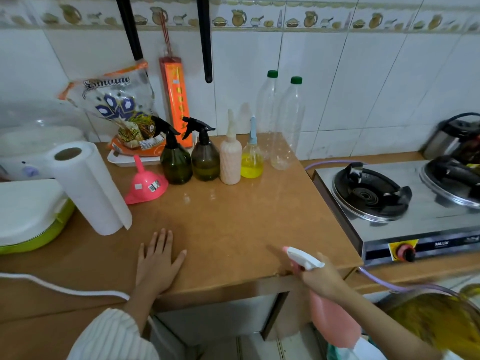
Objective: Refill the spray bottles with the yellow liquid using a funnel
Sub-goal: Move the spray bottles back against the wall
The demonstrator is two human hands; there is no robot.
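Observation:
My right hand (320,278) grips the neck of a pink spray bottle (333,320) with a white trigger head, held below the counter's front edge. My left hand (157,258) lies flat and open on the brown counter (233,216). At the back stand a green spray bottle (176,162) and a brown spray bottle (205,158), both with black triggers. Beside them are a cream textured bottle (230,158) and a small clear bottle of yellow liquid (252,162). A pink funnel (146,184) rests mouth-down to their left.
A paper towel roll (89,185) stands at the left, next to a white and green container (28,216). Two clear bottles with green caps (285,120) stand by the tiled wall. A gas stove (394,201) sits to the right. A yellow blurred container (441,323) is at the lower right.

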